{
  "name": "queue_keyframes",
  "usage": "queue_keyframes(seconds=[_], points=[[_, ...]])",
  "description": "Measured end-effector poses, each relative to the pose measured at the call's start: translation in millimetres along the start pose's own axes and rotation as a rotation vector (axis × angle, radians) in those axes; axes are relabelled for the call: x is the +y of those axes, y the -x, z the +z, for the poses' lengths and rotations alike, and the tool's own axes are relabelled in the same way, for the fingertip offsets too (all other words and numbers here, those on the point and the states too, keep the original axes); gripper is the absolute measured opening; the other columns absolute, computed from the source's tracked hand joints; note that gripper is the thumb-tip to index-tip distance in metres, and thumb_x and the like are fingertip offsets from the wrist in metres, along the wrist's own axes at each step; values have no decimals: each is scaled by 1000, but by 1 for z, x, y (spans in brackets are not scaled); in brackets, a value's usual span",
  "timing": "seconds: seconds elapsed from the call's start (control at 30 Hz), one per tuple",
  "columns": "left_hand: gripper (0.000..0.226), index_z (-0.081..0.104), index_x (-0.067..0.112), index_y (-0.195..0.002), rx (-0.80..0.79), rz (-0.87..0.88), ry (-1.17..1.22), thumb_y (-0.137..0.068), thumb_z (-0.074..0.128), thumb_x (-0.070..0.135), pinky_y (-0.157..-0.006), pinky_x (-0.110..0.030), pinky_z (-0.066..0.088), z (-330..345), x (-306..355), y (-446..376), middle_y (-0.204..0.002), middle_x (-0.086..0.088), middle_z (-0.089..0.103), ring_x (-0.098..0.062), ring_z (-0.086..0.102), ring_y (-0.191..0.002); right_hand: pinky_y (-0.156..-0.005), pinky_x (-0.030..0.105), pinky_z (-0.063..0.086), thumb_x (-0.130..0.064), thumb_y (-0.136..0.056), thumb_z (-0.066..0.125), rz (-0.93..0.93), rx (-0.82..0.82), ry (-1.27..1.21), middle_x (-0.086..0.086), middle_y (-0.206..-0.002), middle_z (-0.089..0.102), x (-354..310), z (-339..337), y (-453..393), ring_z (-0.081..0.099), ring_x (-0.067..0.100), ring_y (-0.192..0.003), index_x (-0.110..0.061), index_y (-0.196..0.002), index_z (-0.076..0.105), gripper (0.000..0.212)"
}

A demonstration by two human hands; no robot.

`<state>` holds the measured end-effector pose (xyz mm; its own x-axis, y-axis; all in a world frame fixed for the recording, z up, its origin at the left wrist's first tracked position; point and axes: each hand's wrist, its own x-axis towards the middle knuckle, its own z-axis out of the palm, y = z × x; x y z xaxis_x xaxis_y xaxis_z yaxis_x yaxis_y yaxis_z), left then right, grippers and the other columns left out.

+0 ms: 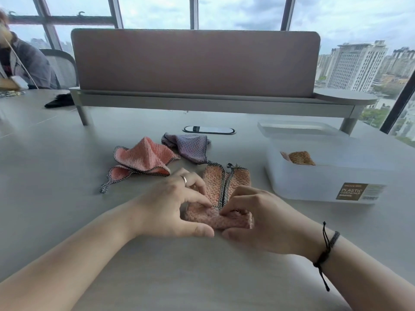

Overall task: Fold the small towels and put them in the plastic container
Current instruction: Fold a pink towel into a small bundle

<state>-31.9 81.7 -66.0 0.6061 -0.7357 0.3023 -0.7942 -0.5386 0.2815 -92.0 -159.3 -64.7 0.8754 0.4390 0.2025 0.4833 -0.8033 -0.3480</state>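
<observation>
A small peach towel (233,182) with a checked black-and-white hem lies folded lengthwise on the grey table, its near end turned up into a roll. My left hand (173,207) and my right hand (253,218) both pinch that near end between thumb and fingertips. A crumpled pink towel (143,157) lies to the left and a crumpled lilac towel (190,145) behind it. The translucent plastic container (325,176) stands at the right, with a folded orange-brown towel (301,158) inside.
The container's lid (298,127) lies behind it. A pink desk divider (195,63) on a raised shelf crosses the back. An oval cable port (208,129) sits in the table. Another person (22,61) sits far left, near a black cloth (59,101).
</observation>
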Motion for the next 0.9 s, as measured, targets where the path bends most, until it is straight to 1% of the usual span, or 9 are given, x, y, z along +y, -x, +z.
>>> queue_keyframes(seconds=[0.07, 0.13, 0.27, 0.4, 0.53, 0.67, 0.77, 0.83, 0.9], points=[[70, 72, 35, -115, -40, -6, -29, -64, 63, 81, -100, -12, 32, -1, 1, 1, -113, 24, 48, 6, 38, -112, -80, 29, 49, -58, -75, 65, 9, -2, 6, -18, -98, 54, 1, -2, 0, 55, 6, -87, -38, -108, 67, 38], [68, 71, 34, -118, -43, 4, -49, -66, 64, 78, -101, -13, 31, -1, 2, 1, -115, 23, 49, 6, 38, -113, -79, 31, 50, -58, -77, 62, 10, 1, 17, -18, -98, 55, 3, -2, 0, 56, 5, -87, -38, -108, 67, 38], [44, 72, 29, -117, -22, 41, -62, -78, 68, 51, -101, -18, 37, 0, 3, 0, -113, 21, 57, -1, 47, -112, -82, 31, 49, -63, -80, 57, 0, 11, 58, -18, -98, 57, 3, -3, 0, 54, 4, -93, -39, -110, 66, 39], [39, 73, 26, -115, -6, 39, -46, -79, 60, 34, -97, -20, 40, 2, 3, 0, -110, 18, 60, -2, 49, -107, -81, 33, 51, -65, -82, 54, 10, 14, 78, -18, -101, 60, 1, -6, 1, 57, 5, -95, -40, -113, 65, 42], [25, 75, 20, -110, 119, 82, 36, -86, 66, 18, -88, -17, 44, 1, 4, -3, -99, 13, 66, 0, 57, -93, -82, 28, 50, -66, -75, 63, 17, -14, 120, -20, -109, 60, -1, -12, 4, 57, 3, -99, -42, -124, 58, 55], [22, 73, 19, -111, 207, 71, 97, -90, 69, 14, -83, -11, 45, 1, 4, -5, -98, 12, 73, 4, 65, -91, -82, 27, 51, -44, -74, 67, 37, -9, 110, -22, -108, 59, -1, -14, 6, 59, 3, -98, -41, -126, 52, 54], [20, 70, 24, -113, 197, -16, 226, -94, 63, 20, -80, -31, 55, 7, 4, -5, -97, 12, 74, -10, 71, -87, -81, 28, 51, -31, -77, 62, 81, 26, 84, -20, -104, 62, 0, -13, 5, 61, 4, -92, -42, -124, 49, 50], [18, 65, 28, -111, 194, -58, 302, -95, 58, 24, -71, -43, 53, 12, 1, -5, -83, 3, 70, -20, 65, -75, -74, 29, 50, -29, -81, 61, 115, 94, 68, -18, -91, 65, 3, -11, 4, 59, 0, -76, -41, -119, 53, 40], [15, 59, 29, -110, 194, -84, 365, -95, 57, 27, -69, -47, 50, 16, -1, -5, -77, -3, 65, -27, 59, -71, -64, 26, 46, -28, -85, 62, 135, 149, 20, -16, -73, 60, 5, -9, 3, 53, -3, -59, -37, -110, 59, 26]])
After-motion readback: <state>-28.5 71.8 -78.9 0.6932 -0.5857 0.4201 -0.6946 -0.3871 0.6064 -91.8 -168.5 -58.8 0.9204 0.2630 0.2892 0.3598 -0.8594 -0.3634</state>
